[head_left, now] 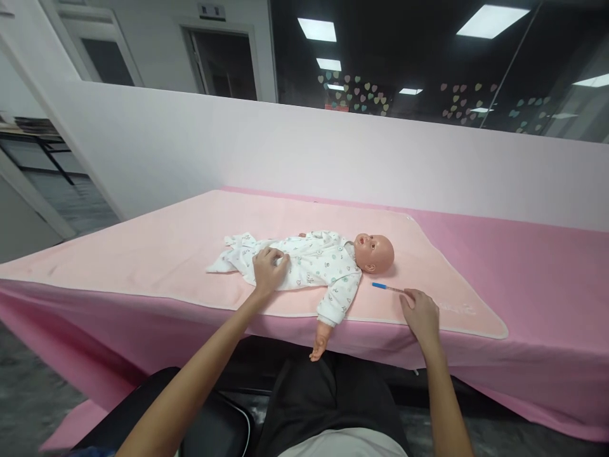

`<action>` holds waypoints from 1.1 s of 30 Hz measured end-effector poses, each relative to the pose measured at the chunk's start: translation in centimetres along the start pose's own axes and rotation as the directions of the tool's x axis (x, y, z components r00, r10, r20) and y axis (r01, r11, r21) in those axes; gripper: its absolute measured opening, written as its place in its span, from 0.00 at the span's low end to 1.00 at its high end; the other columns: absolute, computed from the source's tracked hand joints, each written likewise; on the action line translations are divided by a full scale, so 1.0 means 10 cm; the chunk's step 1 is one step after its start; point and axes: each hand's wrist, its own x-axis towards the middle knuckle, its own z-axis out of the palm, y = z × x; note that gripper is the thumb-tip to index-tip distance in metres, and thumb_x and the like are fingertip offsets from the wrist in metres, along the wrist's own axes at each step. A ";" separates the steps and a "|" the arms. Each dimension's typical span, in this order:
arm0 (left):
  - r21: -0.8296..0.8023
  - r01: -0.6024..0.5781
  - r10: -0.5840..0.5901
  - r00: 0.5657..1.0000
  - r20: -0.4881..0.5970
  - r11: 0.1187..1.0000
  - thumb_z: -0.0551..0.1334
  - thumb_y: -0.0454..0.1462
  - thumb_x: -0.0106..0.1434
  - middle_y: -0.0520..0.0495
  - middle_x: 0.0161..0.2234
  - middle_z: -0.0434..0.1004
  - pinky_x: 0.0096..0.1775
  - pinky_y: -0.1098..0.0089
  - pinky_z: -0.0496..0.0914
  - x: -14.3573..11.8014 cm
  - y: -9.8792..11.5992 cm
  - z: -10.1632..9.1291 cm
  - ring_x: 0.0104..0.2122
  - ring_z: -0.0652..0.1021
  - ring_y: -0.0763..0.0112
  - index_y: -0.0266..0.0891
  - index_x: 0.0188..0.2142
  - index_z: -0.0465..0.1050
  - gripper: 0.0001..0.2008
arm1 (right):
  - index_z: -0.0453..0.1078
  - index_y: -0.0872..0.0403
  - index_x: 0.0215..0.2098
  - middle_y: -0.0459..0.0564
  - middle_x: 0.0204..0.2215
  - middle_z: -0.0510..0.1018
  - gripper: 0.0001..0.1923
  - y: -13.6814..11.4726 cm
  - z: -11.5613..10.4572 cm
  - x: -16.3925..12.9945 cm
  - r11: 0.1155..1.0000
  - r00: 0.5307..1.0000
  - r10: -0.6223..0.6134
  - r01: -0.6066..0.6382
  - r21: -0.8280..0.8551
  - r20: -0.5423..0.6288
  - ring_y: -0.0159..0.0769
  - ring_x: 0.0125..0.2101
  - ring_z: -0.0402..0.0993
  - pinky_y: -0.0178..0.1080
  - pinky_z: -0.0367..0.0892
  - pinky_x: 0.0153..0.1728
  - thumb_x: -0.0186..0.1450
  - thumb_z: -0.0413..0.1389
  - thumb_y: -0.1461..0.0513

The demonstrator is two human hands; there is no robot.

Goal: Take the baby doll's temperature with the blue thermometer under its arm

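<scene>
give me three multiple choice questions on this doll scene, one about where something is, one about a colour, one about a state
1. Where does the thin stick lie?
A. on the pad near the doll's head
B. on the floor
C. on the doll's chest

2. What colour is the stick's far end?
A. red
B. blue
C. green

3. How does the doll lie?
A. face down
B. sitting upright
C. on its back, one arm hanging over the table edge

Answers:
1. A, it rests on the light pink pad below the head, with the right hand at its near end.
2. B, the tip away from the hand is blue.
3. C, the face points up, and the left hand rests on its clothed body.
</scene>
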 end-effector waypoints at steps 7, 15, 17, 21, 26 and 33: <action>-0.043 0.081 -0.081 0.997 -0.014 0.996 0.56 0.38 0.54 0.50 0.23 0.68 0.38 0.65 0.59 0.03 0.00 -0.02 0.29 0.68 0.69 0.39 0.18 0.62 0.10 | 0.71 0.57 0.39 0.54 0.37 0.74 0.12 0.07 -0.05 0.03 0.989 0.992 0.007 0.012 -0.148 0.124 0.40 0.39 0.68 0.38 0.58 0.38 0.62 0.48 0.64; -0.058 0.115 -0.114 0.993 0.023 0.992 0.56 0.40 0.54 0.51 0.22 0.67 0.35 0.67 0.59 0.03 -0.04 -0.02 0.27 0.68 0.70 0.39 0.18 0.64 0.11 | 0.72 0.57 0.28 0.55 0.31 0.76 0.12 0.11 -0.30 0.42 0.966 0.944 0.148 -0.202 0.161 0.296 0.39 0.34 0.70 0.37 0.61 0.35 0.59 0.49 0.60; -0.045 0.108 -0.106 0.994 0.026 0.993 0.56 0.40 0.54 0.51 0.22 0.68 0.35 0.67 0.59 0.03 -0.04 -0.02 0.28 0.68 0.70 0.39 0.18 0.64 0.12 | 0.71 0.56 0.29 0.51 0.27 0.76 0.14 0.06 -0.42 0.54 0.898 0.946 0.164 -0.261 0.355 0.280 0.36 0.30 0.71 0.36 0.62 0.32 0.57 0.50 0.55; -0.028 0.106 -0.105 0.994 0.035 0.994 0.55 0.41 0.55 0.50 0.23 0.69 0.36 0.66 0.59 0.03 -0.02 -0.03 0.28 0.68 0.70 0.39 0.18 0.64 0.12 | 0.70 0.56 0.26 0.49 0.22 0.75 0.16 -0.16 -0.50 0.68 0.859 0.974 0.154 -0.214 0.465 0.164 0.36 0.26 0.71 0.36 0.62 0.30 0.53 0.54 0.50; -0.041 0.112 -0.111 0.993 0.032 0.993 0.55 0.40 0.55 0.51 0.22 0.69 0.36 0.65 0.59 0.03 -0.01 -0.03 0.28 0.68 0.69 0.39 0.18 0.64 0.12 | 0.68 0.56 0.26 0.49 0.20 0.74 0.19 -0.40 -0.25 0.50 0.839 0.968 0.247 -0.195 0.509 -0.036 0.35 0.23 0.70 0.35 0.61 0.28 0.56 0.51 0.48; -0.016 0.111 -0.110 0.993 0.038 0.994 0.55 0.41 0.55 0.50 0.23 0.70 0.37 0.65 0.59 0.03 0.00 -0.04 0.29 0.69 0.68 0.39 0.18 0.64 0.12 | 0.67 0.56 0.27 0.41 0.11 0.64 0.24 -0.49 -0.18 0.19 0.866 0.959 0.218 -0.105 0.489 -0.180 0.29 0.15 0.60 0.31 0.54 0.22 0.58 0.48 0.44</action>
